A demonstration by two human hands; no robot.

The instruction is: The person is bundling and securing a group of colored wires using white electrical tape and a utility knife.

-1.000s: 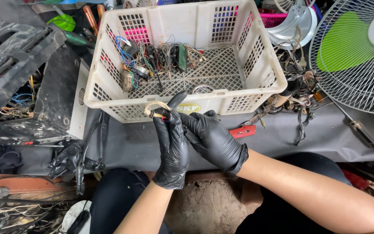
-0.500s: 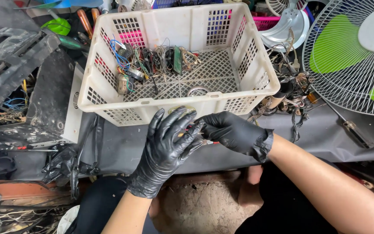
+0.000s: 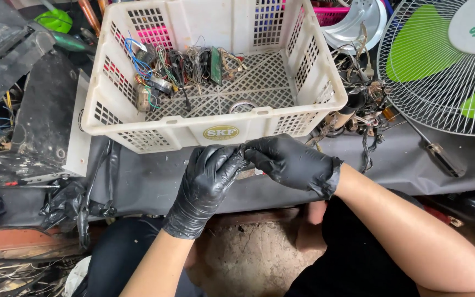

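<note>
Pinching a small part (image 3: 247,174), mostly hidden, between my gloved left hand (image 3: 207,179) and right hand (image 3: 288,163), just before the white basket (image 3: 215,118) with its gold oval label (image 3: 221,132); wires (image 3: 171,69) lie inside.

Grey cloth (image 3: 413,165) over bench, bare dirt floor (image 3: 248,264) below, even light.

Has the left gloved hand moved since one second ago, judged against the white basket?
Yes. The left hand sat close under the white basket's front rim; now it is lower, farther from the rim, fingertips meeting the right hand.
</note>
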